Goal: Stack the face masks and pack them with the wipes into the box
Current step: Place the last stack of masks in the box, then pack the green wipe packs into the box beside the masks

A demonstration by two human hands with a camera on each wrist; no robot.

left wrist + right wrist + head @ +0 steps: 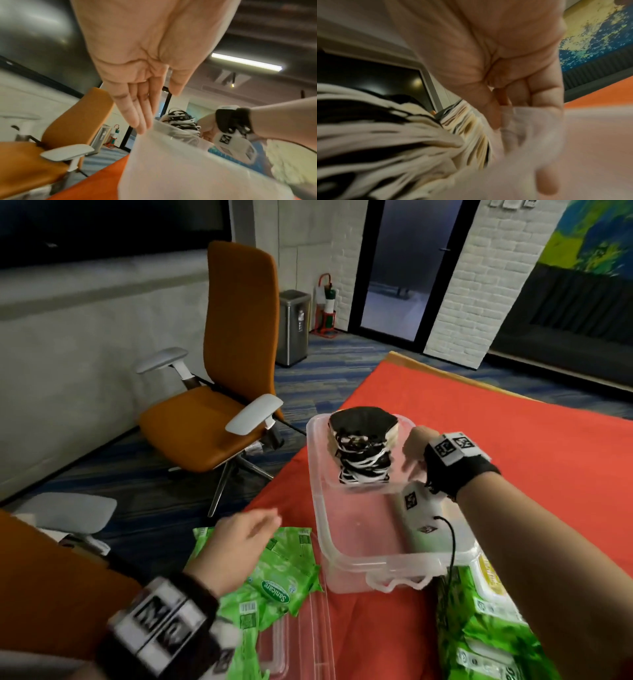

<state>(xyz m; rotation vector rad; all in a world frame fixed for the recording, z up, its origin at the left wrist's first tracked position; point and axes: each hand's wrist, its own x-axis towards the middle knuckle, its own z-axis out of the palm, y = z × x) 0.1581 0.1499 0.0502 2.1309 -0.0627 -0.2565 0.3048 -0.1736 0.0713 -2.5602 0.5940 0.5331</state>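
A clear plastic box stands on the red tablecloth. A stack of black and white face masks sits in its far end, ear loops hanging down the front. My right hand is at the box's right rim beside the masks, its fingers curled over the clear plastic. My left hand hovers with straight fingers over green wipes packs left of the box. In the left wrist view its fingertips reach the box wall, with the masks behind.
More green wipes packs lie at the box's near right corner. The clear lid lies near the table's front edge. An orange office chair stands left of the table, and a metal bin is by the far wall.
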